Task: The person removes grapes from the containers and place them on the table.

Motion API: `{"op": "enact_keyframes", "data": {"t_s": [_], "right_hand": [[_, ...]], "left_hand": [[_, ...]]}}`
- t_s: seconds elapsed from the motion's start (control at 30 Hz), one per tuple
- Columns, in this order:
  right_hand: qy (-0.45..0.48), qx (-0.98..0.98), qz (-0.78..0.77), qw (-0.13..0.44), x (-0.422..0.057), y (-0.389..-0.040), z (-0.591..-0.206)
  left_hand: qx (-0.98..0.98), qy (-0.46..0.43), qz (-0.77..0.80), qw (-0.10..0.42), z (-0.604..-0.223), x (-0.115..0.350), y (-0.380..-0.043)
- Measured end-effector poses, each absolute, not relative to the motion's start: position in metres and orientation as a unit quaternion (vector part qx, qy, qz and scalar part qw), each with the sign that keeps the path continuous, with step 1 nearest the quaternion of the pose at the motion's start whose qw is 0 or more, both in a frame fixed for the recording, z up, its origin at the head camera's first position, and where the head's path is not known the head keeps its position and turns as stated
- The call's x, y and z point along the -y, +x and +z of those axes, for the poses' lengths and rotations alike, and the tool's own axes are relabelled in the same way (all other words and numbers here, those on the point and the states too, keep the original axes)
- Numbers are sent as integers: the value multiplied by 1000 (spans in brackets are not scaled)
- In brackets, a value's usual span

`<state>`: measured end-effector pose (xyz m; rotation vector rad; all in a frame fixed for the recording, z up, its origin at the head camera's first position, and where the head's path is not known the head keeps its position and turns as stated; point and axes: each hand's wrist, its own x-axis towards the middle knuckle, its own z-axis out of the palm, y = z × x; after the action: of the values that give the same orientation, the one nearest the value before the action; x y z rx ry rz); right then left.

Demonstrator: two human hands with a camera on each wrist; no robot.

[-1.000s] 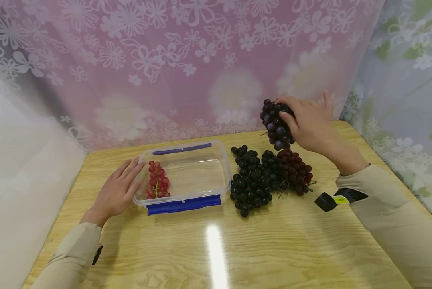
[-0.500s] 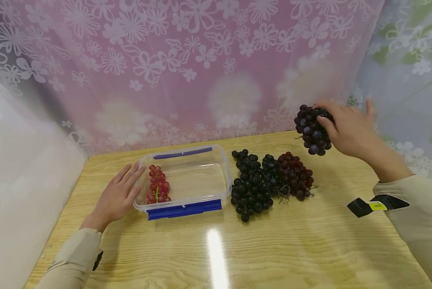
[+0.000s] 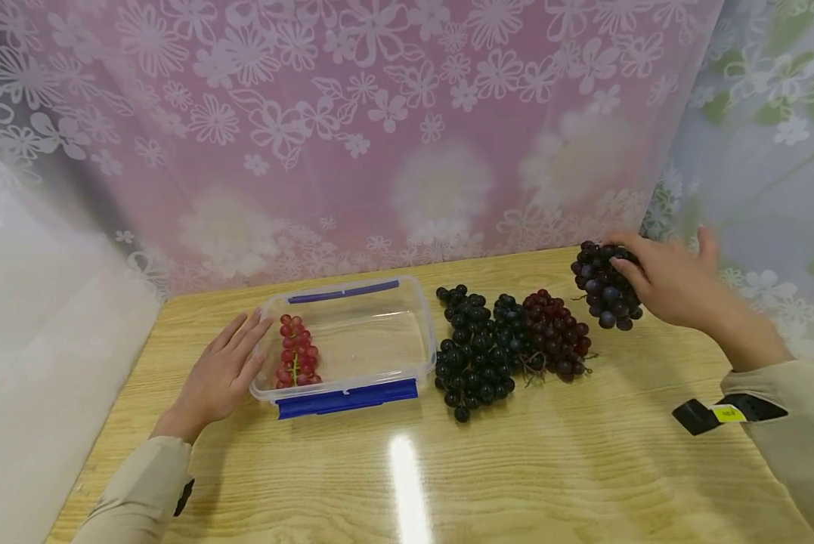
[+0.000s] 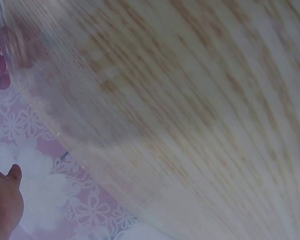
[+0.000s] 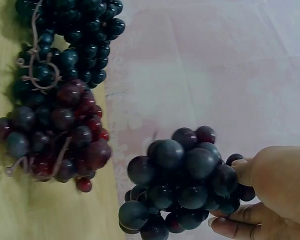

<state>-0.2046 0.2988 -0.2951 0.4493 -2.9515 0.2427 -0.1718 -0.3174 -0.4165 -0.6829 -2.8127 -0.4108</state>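
Observation:
My right hand [image 3: 672, 279] pinches a bunch of dark purple grapes [image 3: 607, 291] near the table's back right. The right wrist view shows the same purple bunch [image 5: 180, 185] held by fingers and thumb. My left hand [image 3: 223, 370] lies with extended fingers against the left wall of a clear plastic container [image 3: 359, 370] with blue clips. Inside it, at the left end, is a small bunch of red grapes [image 3: 298, 351]. Right of the container lie black grapes [image 3: 471, 355], a smaller dark bunch [image 3: 510, 321] and dark red grapes [image 3: 556, 332].
The wooden table [image 3: 488, 483] reaches back to a pink flowered curtain [image 3: 352, 166]. A pale blue flowered cloth [image 3: 774, 196] hangs at the right, and a white surface [image 3: 53, 332] stands at the left.
The purple bunch in my right hand has moved right, away from above the dark red grapes, then dropped lower. My left hand has stayed at the container.

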Motion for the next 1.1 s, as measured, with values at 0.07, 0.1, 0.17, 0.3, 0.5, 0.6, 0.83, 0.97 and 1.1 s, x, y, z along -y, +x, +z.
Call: {"op": "enact_keyframes", "data": {"t_s": [0.07,0.1,0.17,0.3,0.5,0.6,0.83,0.97,1.1], "right_hand": [[155,982,78,70,-300,-203,-301],[157,982,77,70,-301,-202,-303],[164,981,79,67,-302,-202,-309],[173,980,80,57,-304,-199,-317],[203,973,86,65,-311,-196,-333],[223,967,90,82,-312,-196,-344],[196,972,130,24,-309,-198,-365],[177,972,155,-13,-311,-200,-371],[173,970,171,-18,-313,-201,-375]], "left_hand": [[955,-234,-141,112,-417,317,-172],[954,-236,-143,114,-417,317,-172],[954,-237,-144,115,-417,317,-172],[952,-241,-148,120,-418,316,-172],[950,-245,-149,127,-419,316,-172],[949,-245,-150,133,-419,316,-171],[949,-242,-153,133,-418,317,-170],[949,-242,-150,133,-418,317,-170],[950,-247,-138,133,-417,317,-171]]}}
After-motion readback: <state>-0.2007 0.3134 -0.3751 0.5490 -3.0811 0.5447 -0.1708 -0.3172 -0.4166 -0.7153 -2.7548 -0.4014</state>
